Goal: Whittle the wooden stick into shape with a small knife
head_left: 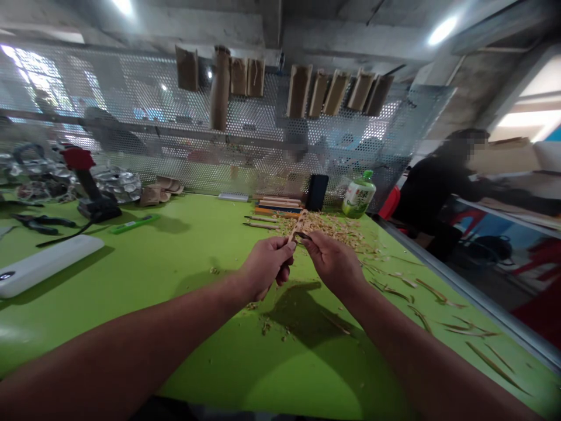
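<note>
My left hand (266,264) is closed around a thin wooden stick (297,227) that points up and away from me above the green table (184,257). My right hand (333,261) is closed on a small dark carving blade (303,235), its tip resting against the stick just above my left thumb. Both hands hover over the table, close together. A heap of pale wood shavings (333,227) lies right behind them.
Long shavings (432,292) litter the table's right side by its metal edge. A green bottle (358,197), a dark box (317,192) and wooden sticks (274,206) stand at the back. At left lie a white slab (44,264), pliers (39,222) and a red-headed tool (85,181). A person in black (442,187) works at right.
</note>
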`<state>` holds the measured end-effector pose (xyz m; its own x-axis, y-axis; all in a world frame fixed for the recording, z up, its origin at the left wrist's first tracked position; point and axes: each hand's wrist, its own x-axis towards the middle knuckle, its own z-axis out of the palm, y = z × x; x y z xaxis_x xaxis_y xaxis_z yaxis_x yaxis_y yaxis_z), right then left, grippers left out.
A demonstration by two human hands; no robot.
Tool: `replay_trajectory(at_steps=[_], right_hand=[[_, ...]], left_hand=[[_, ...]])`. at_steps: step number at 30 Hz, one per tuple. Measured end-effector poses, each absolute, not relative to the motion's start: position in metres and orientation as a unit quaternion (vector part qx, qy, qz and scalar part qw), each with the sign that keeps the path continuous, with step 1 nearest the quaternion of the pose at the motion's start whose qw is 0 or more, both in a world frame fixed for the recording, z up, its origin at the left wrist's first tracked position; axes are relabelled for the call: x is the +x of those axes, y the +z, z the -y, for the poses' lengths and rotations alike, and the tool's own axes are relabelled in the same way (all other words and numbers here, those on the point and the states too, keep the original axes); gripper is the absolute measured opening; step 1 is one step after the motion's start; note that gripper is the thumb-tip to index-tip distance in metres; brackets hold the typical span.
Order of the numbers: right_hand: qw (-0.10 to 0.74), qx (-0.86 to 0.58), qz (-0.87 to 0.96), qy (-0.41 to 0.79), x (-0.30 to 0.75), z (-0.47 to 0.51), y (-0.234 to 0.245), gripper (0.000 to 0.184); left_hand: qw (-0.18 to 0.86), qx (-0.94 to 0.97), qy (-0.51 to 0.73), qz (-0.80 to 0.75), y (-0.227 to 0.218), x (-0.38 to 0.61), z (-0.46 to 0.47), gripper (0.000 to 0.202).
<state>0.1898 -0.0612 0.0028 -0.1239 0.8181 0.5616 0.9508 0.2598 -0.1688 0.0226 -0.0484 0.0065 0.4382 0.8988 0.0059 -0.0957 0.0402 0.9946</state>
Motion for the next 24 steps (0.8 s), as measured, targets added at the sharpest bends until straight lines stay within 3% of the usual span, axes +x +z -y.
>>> replay_trajectory(at_steps=[12, 24], right_hand=[[0.262, -0.601, 0.741, -0.147, 0.188, 0.061, 0.004, 0.04], [0.305, -0.567, 0.765, -0.021, 0.19, 0.058, 0.003, 0.036]], left_hand=[[0.629, 0.56, 0.397, -0.366, 0.016, 0.021, 0.053, 0.021], [0.587, 0.606, 0.398, -0.36, 0.009, 0.02, 0.051, 0.023]])
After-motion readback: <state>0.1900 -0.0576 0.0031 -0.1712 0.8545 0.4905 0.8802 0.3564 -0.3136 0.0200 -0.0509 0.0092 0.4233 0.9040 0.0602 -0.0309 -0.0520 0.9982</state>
